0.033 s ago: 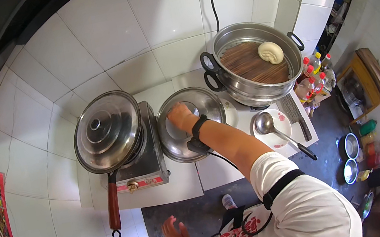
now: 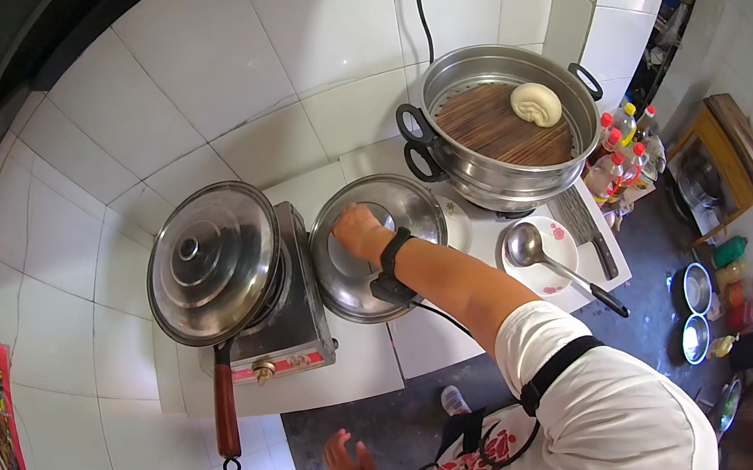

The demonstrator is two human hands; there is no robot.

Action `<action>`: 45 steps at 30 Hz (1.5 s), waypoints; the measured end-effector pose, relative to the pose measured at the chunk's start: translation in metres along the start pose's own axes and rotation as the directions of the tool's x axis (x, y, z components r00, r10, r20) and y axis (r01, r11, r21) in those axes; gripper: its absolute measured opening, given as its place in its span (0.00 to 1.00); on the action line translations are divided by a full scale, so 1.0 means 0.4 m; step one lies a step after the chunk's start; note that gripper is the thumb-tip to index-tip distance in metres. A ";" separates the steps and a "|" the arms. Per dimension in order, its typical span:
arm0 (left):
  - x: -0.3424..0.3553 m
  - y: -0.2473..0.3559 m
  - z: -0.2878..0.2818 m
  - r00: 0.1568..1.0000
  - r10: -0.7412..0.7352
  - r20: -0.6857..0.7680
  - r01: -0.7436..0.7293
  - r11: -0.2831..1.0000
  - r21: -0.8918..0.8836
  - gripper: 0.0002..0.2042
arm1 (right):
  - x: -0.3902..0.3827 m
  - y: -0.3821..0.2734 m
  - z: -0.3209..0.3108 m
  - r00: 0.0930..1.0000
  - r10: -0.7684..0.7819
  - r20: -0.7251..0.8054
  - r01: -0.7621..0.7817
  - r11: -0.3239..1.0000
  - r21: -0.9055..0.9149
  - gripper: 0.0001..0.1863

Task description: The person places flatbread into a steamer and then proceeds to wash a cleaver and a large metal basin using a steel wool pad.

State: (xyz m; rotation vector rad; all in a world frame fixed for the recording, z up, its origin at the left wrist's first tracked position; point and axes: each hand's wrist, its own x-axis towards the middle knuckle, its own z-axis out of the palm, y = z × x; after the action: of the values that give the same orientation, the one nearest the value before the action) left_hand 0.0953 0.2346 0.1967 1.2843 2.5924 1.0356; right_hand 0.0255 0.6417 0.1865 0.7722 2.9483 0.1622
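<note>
On the white counter lies a round steel pot lid (image 2: 354,289), and my right hand (image 2: 362,233) closes over its middle, where the knob is hidden under the fingers. My left hand (image 2: 351,469) hangs low in front of the counter, holding nothing, its fingers apart. To the left of the lid, a lidded pan (image 2: 210,264) with a long reddish-brown handle rests on a gas stove (image 2: 296,322). On the right stands a steel steamer (image 2: 510,166) with black handles. One pale steamed bun (image 2: 536,105) sits on the brown slatted mat inside it.
A ladle (image 2: 527,246) lies across a white plate (image 2: 546,280) near the counter's right end, beside a cleaver (image 2: 580,224). Several bottles (image 2: 620,157) with mostly red caps crowd past that end. Two metal basins (image 2: 695,340) are on the right. White tiles (image 2: 317,14) back the counter.
</note>
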 end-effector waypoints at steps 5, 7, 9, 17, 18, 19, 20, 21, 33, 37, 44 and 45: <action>0.001 -0.010 0.011 1.000 0.024 0.007 -0.024 1.000 -0.007 0.10 | -0.016 0.014 -0.011 0.999 -0.026 0.046 0.028 0.999 -0.045 0.13; 0.004 -0.012 0.012 0.999 0.027 0.017 -0.027 1.000 -0.001 0.10 | -0.023 0.010 -0.014 0.998 -0.009 0.058 0.012 0.999 -0.046 0.13; 0.008 -0.015 0.016 0.999 0.026 0.031 -0.026 1.000 0.017 0.10 | -0.025 0.017 -0.003 0.997 0.015 0.073 -0.011 0.999 -0.050 0.13; 0.033 -0.018 0.030 0.997 0.071 0.029 -0.072 0.997 0.026 0.12 | -0.001 0.028 0.023 0.997 0.050 0.054 -0.054 0.996 0.071 0.14; 0.039 -0.015 0.031 0.998 0.060 0.037 -0.061 0.998 0.033 0.12 | 0.000 0.028 0.026 0.997 0.061 0.054 -0.064 0.996 0.067 0.14; 0.041 -0.018 0.033 0.997 0.069 0.041 -0.071 0.997 0.027 0.12 | -0.002 0.025 0.031 0.997 0.049 0.064 -0.050 0.999 0.015 0.14; 0.040 -0.025 0.035 0.996 0.078 0.039 -0.079 0.997 0.022 0.13 | -0.005 0.025 0.026 0.997 0.039 0.074 -0.037 0.999 -0.039 0.15; 0.042 -0.029 0.038 0.995 0.087 0.038 -0.088 0.996 0.017 0.13 | -0.007 0.026 0.019 0.995 0.034 0.094 -0.036 0.999 0.017 0.16; 0.102 0.026 0.089 0.966 0.253 0.044 -0.253 0.967 -0.020 0.12 | -0.338 0.078 -0.169 0.906 -0.240 -0.349 0.290 0.952 0.095 0.10; 0.108 0.057 0.108 0.957 0.283 0.067 -0.282 0.959 -0.016 0.12 | -0.585 0.203 -0.292 0.866 -0.193 -0.460 0.410 0.802 0.434 0.10; 0.082 0.142 0.144 0.969 0.237 0.071 -0.237 0.971 -0.018 0.13 | -0.926 0.677 -0.308 0.956 0.235 0.178 -0.245 0.294 0.924 0.11; 0.076 0.155 0.149 0.971 0.226 0.078 -0.226 0.974 -0.008 0.13 | -0.946 0.728 -0.322 0.886 0.413 0.213 -0.430 0.554 0.713 0.11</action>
State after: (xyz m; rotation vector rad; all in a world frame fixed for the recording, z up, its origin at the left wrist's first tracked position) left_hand 0.1379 0.3151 0.1944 1.6163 2.4325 0.9924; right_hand 0.4802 0.6973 0.3730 1.5492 2.6622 -1.1101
